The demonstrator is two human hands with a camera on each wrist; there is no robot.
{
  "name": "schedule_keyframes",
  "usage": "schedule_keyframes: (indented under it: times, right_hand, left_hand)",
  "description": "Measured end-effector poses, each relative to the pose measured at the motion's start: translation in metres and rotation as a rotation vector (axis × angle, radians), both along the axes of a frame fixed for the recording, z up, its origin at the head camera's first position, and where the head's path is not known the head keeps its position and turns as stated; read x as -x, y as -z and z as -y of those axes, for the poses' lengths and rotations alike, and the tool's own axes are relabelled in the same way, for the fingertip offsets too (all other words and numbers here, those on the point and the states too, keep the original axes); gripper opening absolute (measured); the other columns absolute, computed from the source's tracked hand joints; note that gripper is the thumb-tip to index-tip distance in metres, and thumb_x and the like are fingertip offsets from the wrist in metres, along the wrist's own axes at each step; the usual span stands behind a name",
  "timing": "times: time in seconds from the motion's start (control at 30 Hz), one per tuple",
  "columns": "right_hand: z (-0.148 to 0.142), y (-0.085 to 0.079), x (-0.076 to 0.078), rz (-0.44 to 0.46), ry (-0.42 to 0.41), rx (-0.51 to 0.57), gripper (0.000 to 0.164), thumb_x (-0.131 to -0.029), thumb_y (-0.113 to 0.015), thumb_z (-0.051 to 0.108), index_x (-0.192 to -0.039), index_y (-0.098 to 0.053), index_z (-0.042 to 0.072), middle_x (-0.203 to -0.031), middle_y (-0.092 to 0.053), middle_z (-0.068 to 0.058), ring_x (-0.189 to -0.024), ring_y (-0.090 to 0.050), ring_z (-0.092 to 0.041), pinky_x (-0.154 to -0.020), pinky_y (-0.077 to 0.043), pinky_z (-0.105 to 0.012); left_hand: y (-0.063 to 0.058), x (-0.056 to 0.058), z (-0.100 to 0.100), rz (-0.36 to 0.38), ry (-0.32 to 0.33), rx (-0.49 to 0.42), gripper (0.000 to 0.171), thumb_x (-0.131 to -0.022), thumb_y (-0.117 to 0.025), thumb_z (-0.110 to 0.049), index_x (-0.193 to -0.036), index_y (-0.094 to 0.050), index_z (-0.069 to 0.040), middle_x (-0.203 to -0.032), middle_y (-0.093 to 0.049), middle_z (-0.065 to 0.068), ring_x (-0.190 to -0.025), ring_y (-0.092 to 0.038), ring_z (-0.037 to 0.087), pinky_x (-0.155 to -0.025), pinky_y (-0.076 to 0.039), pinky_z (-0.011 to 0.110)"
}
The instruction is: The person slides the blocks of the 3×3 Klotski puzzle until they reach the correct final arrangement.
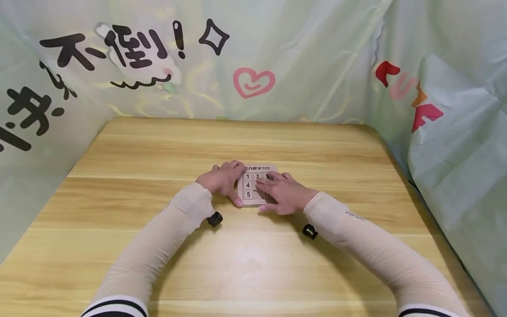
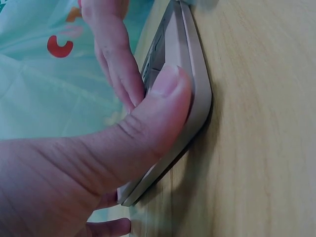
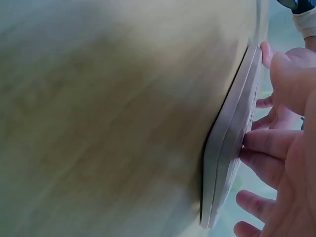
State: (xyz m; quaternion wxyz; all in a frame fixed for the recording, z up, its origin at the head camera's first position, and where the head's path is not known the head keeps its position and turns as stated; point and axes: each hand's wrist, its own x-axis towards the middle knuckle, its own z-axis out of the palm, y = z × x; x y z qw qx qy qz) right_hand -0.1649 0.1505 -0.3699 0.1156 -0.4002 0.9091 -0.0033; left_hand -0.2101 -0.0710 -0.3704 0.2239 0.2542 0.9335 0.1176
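Note:
A sliding number puzzle [image 1: 250, 203] lies flat on the table, a thin pale square board with black-printed tiles and black lettering along its far edge. Tiles 1, 2, 3, 4 and 5 can be read; right of the 5 tile [image 1: 248, 195] is a blank spot. My left hand [image 1: 222, 179] holds the board's left side, thumb at the near left corner and fingers at the far left. Over the right part, my right hand [image 1: 288, 194] touches the tiles with outstretched fingertips, covering some of them. In the right wrist view, the board [image 3: 223, 153] shows its layered edge.
The wooden table [image 1: 253, 259] extends around the board on all sides. A printed curtain [image 1: 301, 57] hangs behind it and at both sides. Small black devices [image 1: 215, 219] sit under both wrists, and pale sleeves [image 1: 158, 246] cover the forearms.

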Motion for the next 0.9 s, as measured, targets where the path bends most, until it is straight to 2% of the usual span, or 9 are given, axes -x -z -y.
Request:
schedule_keyframes:
  times: [0.23, 0.47, 0.9]
  right_hand:
    - [0.006, -0.005, -0.009, -0.01, -0.056, 0.007, 0.075, -0.093, -0.051, 0.058, -0.149, -0.038, 0.01, -0.153, -0.036, -0.005, -0.141, -0.024, -0.038, -0.108, -0.026, -0.06]
    - [0.013, -0.003, -0.021, 0.004, -0.124, 0.003, 0.074, -0.093, -0.049, 0.059, -0.148, -0.04, 0.01, -0.151, -0.039, -0.004, -0.141, -0.025, -0.038, -0.109, -0.023, -0.06]
    - [-0.002, -0.004, -0.011, -0.022, -0.033, 0.001, 0.071, -0.093, -0.052, 0.056, -0.147, -0.043, 0.009, -0.151, -0.039, -0.007, -0.14, -0.027, -0.04, -0.104, -0.031, -0.059]
  left_hand:
    - [-0.004, 0.003, -0.002, -0.025, 0.016, -0.011, 0.116, -0.056, -0.087, -0.05, -0.149, -0.03, -0.01, -0.152, -0.029, 0.01, -0.136, -0.032, 0.031, -0.112, -0.018, 0.057]
    - [0.003, 0.001, 0.001, -0.025, 0.024, -0.009, 0.116, -0.056, -0.087, -0.052, -0.149, -0.031, -0.01, -0.152, -0.031, 0.011, -0.134, -0.034, 0.032, -0.108, -0.024, 0.057]
    - [0.003, 0.002, 0.001, -0.017, 0.015, -0.017, 0.115, -0.056, -0.087, -0.051, -0.148, -0.031, -0.01, -0.151, -0.03, 0.01, -0.132, -0.034, 0.03, -0.109, -0.023, 0.052]
